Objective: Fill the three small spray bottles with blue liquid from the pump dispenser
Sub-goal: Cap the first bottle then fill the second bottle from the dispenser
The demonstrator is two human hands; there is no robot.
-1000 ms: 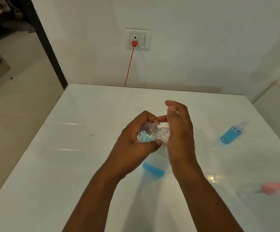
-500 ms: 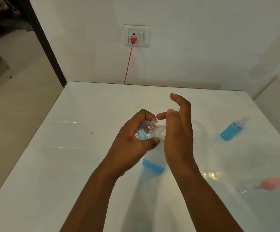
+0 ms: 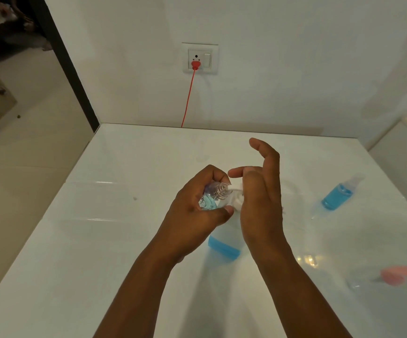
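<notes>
Holding: the left hand grips a small clear spray bottle, fingers and thumb curled round its body; the cap is off and the threaded neck points right, tilted toward the pump.
Bottle contents: blue liquid shows in the lower part of the held bottle, well short of the neck.
Right hand: the right hand rests its palm on the white pump head; fingers are relaxed and lifted, forefinger raised highest, gripping nothing.
Pump dispenser: the pump dispenser stands upright on the bench between the two forearms, a shallow band of blue liquid at its base; most of the body is hidden by the hands.
Nozzle and neck: nozzle tip sits at the mouth of the held bottle; whether they touch cannot be told.
Filled bottle: a second spray bottle, full of blue liquid and capped, lies on its side at the right of the bench, well apart from the hands.
Near right: a blurred pink item lies on the bench; its kind cannot be told.
Bench: white glossy bench, set against the far wall.
Far wall: a socket plate with a red plug and red cord running down behind the bench.
</notes>
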